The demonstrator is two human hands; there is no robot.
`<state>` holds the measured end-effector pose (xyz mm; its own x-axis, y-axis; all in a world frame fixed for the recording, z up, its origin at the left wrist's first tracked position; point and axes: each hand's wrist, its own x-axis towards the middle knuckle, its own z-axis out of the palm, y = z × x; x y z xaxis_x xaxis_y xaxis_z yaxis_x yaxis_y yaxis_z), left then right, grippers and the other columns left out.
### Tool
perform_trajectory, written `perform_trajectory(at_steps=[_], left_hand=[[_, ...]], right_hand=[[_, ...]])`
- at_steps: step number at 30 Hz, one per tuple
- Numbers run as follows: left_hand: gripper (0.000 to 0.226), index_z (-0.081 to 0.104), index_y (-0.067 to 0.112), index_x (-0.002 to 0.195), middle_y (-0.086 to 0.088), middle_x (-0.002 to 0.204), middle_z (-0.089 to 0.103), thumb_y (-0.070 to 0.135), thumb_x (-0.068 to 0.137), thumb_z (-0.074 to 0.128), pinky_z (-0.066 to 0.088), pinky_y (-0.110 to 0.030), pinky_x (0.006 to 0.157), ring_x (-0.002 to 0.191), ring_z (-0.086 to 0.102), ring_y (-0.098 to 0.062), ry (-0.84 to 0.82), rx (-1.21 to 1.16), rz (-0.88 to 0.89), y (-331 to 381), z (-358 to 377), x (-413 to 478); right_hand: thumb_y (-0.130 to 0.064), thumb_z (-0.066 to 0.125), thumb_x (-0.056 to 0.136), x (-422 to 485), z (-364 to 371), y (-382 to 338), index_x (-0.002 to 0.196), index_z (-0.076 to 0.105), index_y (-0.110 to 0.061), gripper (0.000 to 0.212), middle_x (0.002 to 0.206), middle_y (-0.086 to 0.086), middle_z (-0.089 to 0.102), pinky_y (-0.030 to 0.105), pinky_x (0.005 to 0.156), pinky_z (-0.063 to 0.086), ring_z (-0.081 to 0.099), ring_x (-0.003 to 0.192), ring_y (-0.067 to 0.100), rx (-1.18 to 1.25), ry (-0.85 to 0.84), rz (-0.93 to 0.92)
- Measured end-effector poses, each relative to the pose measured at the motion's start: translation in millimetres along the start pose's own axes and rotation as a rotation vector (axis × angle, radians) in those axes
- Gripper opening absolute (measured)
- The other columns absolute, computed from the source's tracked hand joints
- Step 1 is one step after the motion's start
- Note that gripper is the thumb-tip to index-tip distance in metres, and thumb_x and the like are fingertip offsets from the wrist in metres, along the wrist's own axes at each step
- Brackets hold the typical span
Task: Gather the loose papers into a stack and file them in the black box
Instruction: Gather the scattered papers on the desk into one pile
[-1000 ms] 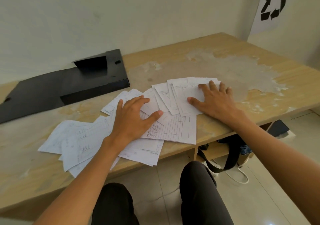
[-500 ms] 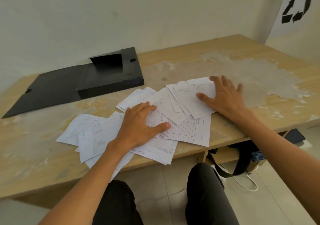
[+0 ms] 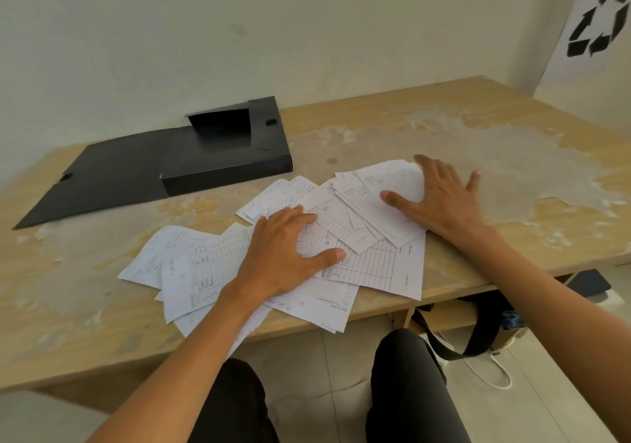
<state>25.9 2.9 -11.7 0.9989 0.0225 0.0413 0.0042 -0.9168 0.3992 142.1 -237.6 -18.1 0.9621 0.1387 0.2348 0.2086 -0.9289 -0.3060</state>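
Observation:
Several loose white papers [image 3: 372, 265], printed forms with handwriting, lie fanned out across the near half of the wooden table [image 3: 426, 128]. My left hand [image 3: 283, 254] rests flat on the middle of the spread, fingers apart. My right hand [image 3: 440, 200] lies flat over the right end of the papers, thumb pressing on the top sheets. Neither hand grips a sheet. Behind the papers to the left sits the black box [image 3: 225, 155], open, with its flat lid [image 3: 95, 176] folded out to the left.
The table's top has worn, whitish patches on the right. Some papers overhang the near edge. Below the table lie a black bag with a strap [image 3: 478, 333], a white cable and a dark flat object. My knees sit under the edge. A recycling sign hangs at the upper right.
My right hand has slid slightly left, pushing the right-hand sheets closer toward the middle. The left hand stays pressed on the papers. The camera view has shifted left.

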Motion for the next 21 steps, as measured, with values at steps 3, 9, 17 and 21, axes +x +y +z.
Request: perform_trajectory(at_steps=[3,9,17,21], left_hand=[[0.089,0.036,0.034,0.140,0.006,0.156,0.024,0.079,0.063,0.044,0.011,-0.047,0.119,0.144,0.019,-0.015,-0.003,-0.006,0.002,0,0,1],[0.090,0.037,0.034,0.139,0.006,0.156,0.026,0.079,0.062,0.044,0.012,-0.046,0.119,0.143,0.021,-0.016,0.000,-0.009,0.004,1,-1,-1],[0.091,0.037,0.033,0.140,0.006,0.155,0.026,0.079,0.061,0.042,0.011,-0.046,0.119,0.143,0.021,-0.016,0.003,-0.022,0.008,2,-3,-2],[0.086,0.039,0.035,0.137,0.006,0.154,0.030,0.078,0.063,0.044,0.015,-0.046,0.118,0.141,0.024,-0.017,0.003,-0.025,0.006,3,-3,-3]], right_hand=[[-0.084,0.036,0.069,-3,1,0,0.143,0.024,-0.023,0.096,0.139,0.009,0.048,0.064,0.110,0.000,0.038,0.133,0.033,-0.068,0.000,0.037],[-0.059,0.050,0.084,-4,-1,-5,0.140,0.028,-0.019,0.073,0.135,0.008,0.053,0.058,0.113,0.003,0.045,0.129,0.029,0.020,-0.009,-0.067],[-0.039,0.057,0.088,-5,-6,-10,0.141,0.025,-0.020,0.065,0.141,0.013,0.045,0.038,0.085,0.040,0.053,0.115,0.034,0.173,-0.024,-0.110],[-0.043,0.055,0.087,0,-3,-15,0.139,0.030,-0.019,0.062,0.140,0.010,0.046,0.038,0.083,0.041,0.051,0.117,0.032,0.151,-0.043,-0.062]])
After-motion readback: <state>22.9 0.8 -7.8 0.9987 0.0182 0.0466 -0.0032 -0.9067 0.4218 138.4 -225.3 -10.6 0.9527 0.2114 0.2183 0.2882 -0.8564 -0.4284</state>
